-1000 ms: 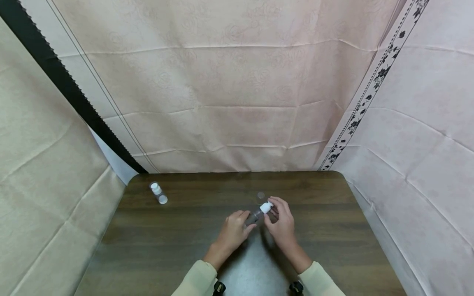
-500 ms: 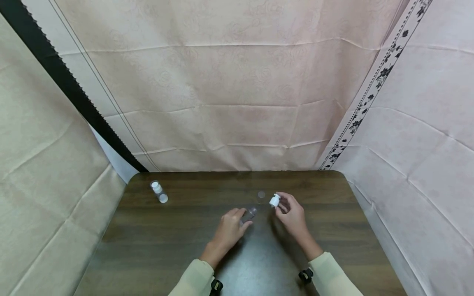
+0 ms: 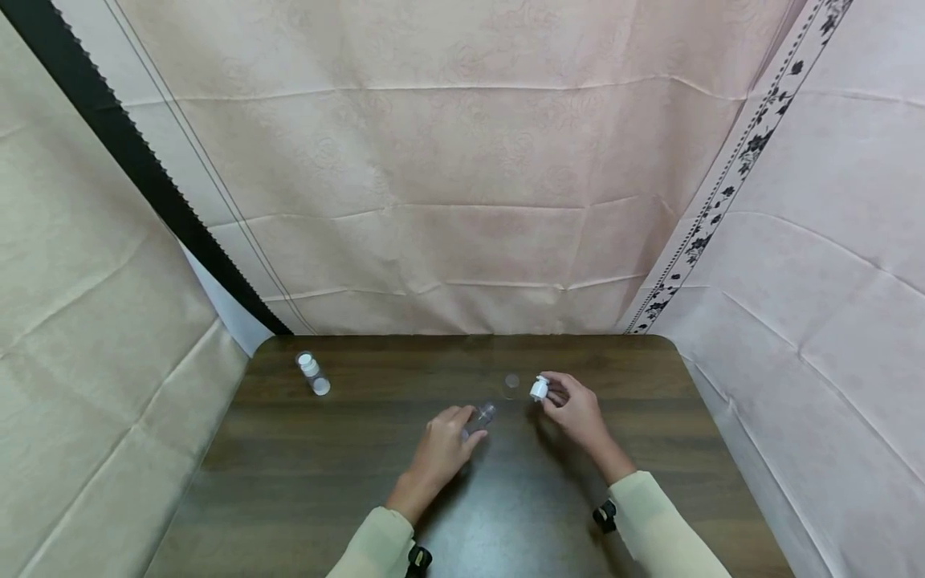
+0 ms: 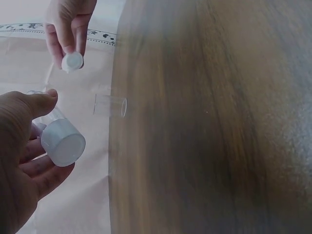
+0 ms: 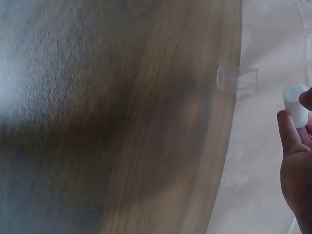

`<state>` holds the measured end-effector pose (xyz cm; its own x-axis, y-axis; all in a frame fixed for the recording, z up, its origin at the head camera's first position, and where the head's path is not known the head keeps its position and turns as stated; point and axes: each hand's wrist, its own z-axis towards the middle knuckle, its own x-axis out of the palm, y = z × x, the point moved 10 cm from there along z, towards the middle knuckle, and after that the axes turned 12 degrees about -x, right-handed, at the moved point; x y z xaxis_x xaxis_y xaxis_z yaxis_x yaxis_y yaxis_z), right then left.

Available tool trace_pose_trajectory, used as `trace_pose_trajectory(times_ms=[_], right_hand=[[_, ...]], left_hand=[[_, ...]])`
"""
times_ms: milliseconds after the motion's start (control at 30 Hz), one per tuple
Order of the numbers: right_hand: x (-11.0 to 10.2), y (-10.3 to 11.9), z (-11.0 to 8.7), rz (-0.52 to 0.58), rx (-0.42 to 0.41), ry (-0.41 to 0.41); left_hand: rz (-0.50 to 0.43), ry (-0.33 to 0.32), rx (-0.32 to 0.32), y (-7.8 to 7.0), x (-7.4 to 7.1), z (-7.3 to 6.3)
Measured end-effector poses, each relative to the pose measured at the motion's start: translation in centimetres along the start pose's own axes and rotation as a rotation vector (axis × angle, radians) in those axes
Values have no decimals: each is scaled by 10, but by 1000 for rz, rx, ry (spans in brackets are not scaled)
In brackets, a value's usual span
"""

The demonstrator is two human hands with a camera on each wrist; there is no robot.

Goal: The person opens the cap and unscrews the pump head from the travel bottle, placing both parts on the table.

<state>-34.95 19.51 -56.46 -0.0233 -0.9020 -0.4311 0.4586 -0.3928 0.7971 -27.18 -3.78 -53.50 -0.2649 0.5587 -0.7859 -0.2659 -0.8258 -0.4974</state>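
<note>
Over the middle of the table, my left hand [image 3: 442,443] grips a small clear bottle [image 3: 482,415], tilted, its open neck pointing away to the right. In the left wrist view the bottle's white base [image 4: 65,143] faces the camera, fingers below and thumb above. To the right, my right hand [image 3: 578,413] pinches a white pump top [image 3: 539,388] between thumb and fingers, apart from the bottle. The right wrist view has the same pump top [image 5: 295,105] at its right edge. Between and beyond the hands stands a clear cylindrical cap [image 3: 511,381], also visible in the left wrist view.
A second small bottle [image 3: 313,374] with a white top and white base is at the table's back left. The brown wooden table [image 3: 289,482] ends at a pale hanging cloth [image 3: 462,201]; more cloth hangs at both sides.
The pump top has come off the bottle in my left hand. My right hand has carried it away to the right and up, while the left has drawn slightly back to the left with the bottle.
</note>
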Motion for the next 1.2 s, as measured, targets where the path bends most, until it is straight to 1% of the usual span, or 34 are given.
trace_pose_trajectory(times_ms=[133,267,367,500,633,767,900,1033,1200], right_hand=[[1,-8,3,-73,12,51],[0,-20,6,-121,54,92],[0,-29,9,-124,100,124],[2,-41,12,-125,137,174],[5,-53,15,-153,147,216],[9,-60,18,-173,143,247],[13,-64,20,-191,130,281],[15,-69,22,-201,151,300],[20,-73,23,-199,148,348]], left_hand=[[5,-8,4,2,-1,-1],[8,-15,4,4,-4,-1],[8,-20,2,5,-6,0],[8,-28,3,8,-8,-1],[17,-43,5,11,-10,-2],[28,-47,4,13,-11,-2],[26,-39,-4,16,-12,-3],[22,-35,-10,18,-12,-3],[23,-18,-21,21,-11,-3]])
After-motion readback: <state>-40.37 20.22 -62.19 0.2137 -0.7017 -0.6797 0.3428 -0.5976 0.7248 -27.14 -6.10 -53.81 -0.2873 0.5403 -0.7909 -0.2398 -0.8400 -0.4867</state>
